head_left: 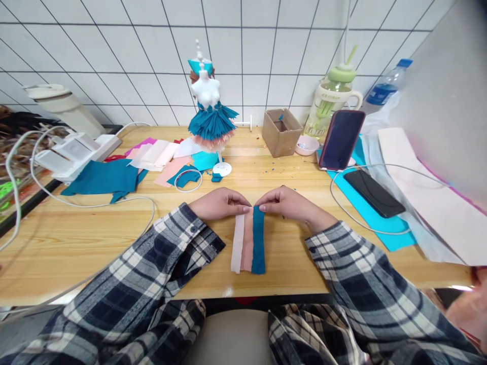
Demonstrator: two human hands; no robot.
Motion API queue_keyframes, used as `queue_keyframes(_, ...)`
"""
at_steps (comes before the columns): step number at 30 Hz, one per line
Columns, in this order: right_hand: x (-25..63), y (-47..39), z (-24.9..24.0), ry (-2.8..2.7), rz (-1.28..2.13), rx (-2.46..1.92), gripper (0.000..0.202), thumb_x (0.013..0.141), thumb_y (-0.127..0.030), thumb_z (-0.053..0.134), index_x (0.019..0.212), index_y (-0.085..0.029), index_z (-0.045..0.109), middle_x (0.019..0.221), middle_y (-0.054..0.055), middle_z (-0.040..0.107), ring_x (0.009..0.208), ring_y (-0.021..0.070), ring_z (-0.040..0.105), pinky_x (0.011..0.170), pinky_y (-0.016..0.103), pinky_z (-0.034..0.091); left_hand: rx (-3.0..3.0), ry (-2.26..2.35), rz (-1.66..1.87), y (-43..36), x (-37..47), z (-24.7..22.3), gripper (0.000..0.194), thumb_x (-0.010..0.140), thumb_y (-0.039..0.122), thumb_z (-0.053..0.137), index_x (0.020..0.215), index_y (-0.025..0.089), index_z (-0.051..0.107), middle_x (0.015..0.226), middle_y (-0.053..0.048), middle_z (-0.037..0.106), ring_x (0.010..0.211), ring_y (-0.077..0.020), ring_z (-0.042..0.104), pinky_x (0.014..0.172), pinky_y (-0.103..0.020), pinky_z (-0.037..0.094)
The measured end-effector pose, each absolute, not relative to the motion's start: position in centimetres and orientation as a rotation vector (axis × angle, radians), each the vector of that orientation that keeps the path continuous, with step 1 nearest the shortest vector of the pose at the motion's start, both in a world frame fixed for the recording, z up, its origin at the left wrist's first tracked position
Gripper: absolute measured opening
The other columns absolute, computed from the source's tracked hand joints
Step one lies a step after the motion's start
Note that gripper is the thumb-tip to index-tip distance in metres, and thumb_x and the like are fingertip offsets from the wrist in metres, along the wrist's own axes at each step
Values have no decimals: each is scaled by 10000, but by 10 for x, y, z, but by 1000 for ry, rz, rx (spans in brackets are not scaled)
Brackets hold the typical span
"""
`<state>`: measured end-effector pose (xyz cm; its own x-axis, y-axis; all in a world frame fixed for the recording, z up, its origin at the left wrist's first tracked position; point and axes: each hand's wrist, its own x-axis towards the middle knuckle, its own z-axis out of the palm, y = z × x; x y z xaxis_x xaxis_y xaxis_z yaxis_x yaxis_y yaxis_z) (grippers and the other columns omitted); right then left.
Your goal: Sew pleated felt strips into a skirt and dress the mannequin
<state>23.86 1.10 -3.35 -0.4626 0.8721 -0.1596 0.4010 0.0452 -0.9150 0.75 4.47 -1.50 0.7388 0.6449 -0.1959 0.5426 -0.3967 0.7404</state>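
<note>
We've got our left hand point(224, 204) pinched tight on the pink strip point(247, 242)'s far end, right hand point(284, 204) likewise on blue strip point(258, 243). Strips side by side, table point(294, 268)'s near side.

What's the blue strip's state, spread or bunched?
Spread: the blue strip runs long and unbunched from the right hand. Whether it's doubled in layers, cannot tell.

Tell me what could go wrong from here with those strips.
1. The left hand and right hand pinch at the far ends of the pale strip, peach strip and blue strip, so the near ends might shift out of line.
2. A white cable runs beside the left sleeve; moving that arm could snag it.
</note>
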Motion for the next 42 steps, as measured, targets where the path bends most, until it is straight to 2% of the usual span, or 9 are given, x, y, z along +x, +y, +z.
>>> queue_keyframes(2,238,12,-37,-1922,1307,-1346,200,786,-280,654,918,-178,764,858,27,758,776,161,669,718,265,503,2141,925,190,43,10,-18,301,840,429,590,938,182,732,907,-20,744,844,-163,663,783,-243,488)
queue_keyframes(8,237,15,-48,-2084,974,-1468,151,833,-244,637,905,-232,770,830,-2,759,750,144,667,686,248,479,2405,1031,326,39,16,-29,210,828,352,615,886,190,736,920,-49,722,891,-181,637,816,-288,461)
queue_keyframes(11,238,17,-50,-2170,792,-1435,159,849,-241,631,921,-239,773,899,21,750,826,157,666,751,269,481,2450,1106,337,38,18,-33,175,827,319,605,849,196,728,873,-33,728,837,-176,638,765,-286,449)
queue_keyframes(14,240,18,-51,-2186,624,-1388,217,863,-268,630,1040,-228,748,1027,55,725,947,176,651,844,292,473,2473,1124,354,38,19,-36,168,822,305,601,858,201,728,827,-23,732,777,-169,639,722,-281,433)
queue_keyframes(17,239,18,-52,-2212,628,-1399,278,851,-315,655,1110,-234,720,1070,50,723,983,186,650,858,294,473,2502,1121,385,38,18,-37,171,820,313,603,853,204,731,809,-25,734,766,-173,640,722,-290,422)
queue_keyframes(23,236,15,-52,-2269,545,-1473,160,843,-254,648,968,-261,747,977,15,734,917,174,656,792,278,464,2534,1131,376,39,18,-38,173,829,324,606,849,206,731,794,-27,729,765,-174,638,738,-299,406)
queue_keyframes(32,237,13,-48,-2242,546,-1508,156,842,-258,642,967,-271,735,920,-16,741,812,151,643,658,250,416,2548,1062,331,41,14,-35,173,841,302,601,899,203,730,882,-39,743,838,-178,650,777,-298,420)
queue_keyframes(42,241,16,-50,-2337,444,-1444,154,878,-233,602,934,-261,743,954,-4,742,914,169,656,746,255,432,2658,1112,311,37,15,-32,168,825,241,586,903,224,734,925,-35,738,928,-224,639,878,-388,391)
